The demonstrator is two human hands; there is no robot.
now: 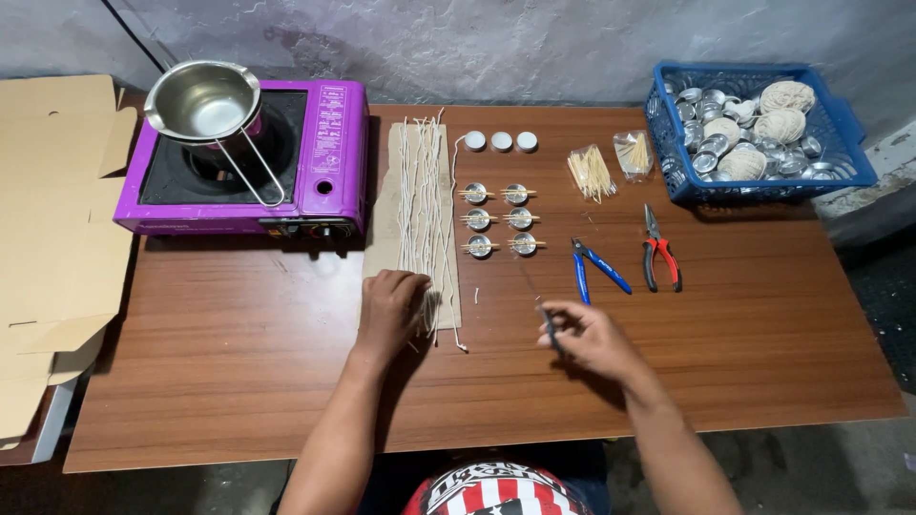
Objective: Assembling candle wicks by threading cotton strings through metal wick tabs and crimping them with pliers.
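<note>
Wicks (422, 195), a long row of pale waxed strings, lie side by side on a strip of brown cardboard (382, 224) in the middle of the desk (239, 362), and your left hand (391, 307) is pressed flat on their near ends, fingers spread and not closed around anything. Your right hand (592, 336) hovers just off to the right, its grip pinched together on a thin dark tool (550, 329); what kind of tool it is, you can't tell from here. Just right of the wicks sit six small metal cups (499, 220) in two columns, each with little sticks laid across the rim. Behind those, three white tealights (501, 141) line up in a row. Further right, a loose bundle of wooden sticks (591, 173) and a small clear bag (634, 153) with more sticks inside it. Nearer you, blue-handled pliers (593, 268) and red-handled pliers (658, 253) lie side by side, well apart from your right hand. At the far right corner, a blue plastic basket (840, 124) holds a heap of empty metal cups and four balls of pale string (780, 124). Over on the left, a purple portable gas stove (329, 162) carries a steel pot (202, 103) with a wire handle that reaches toward you. Flattened cardboard sheets (52, 238) overhang the desk's left edge.
</note>
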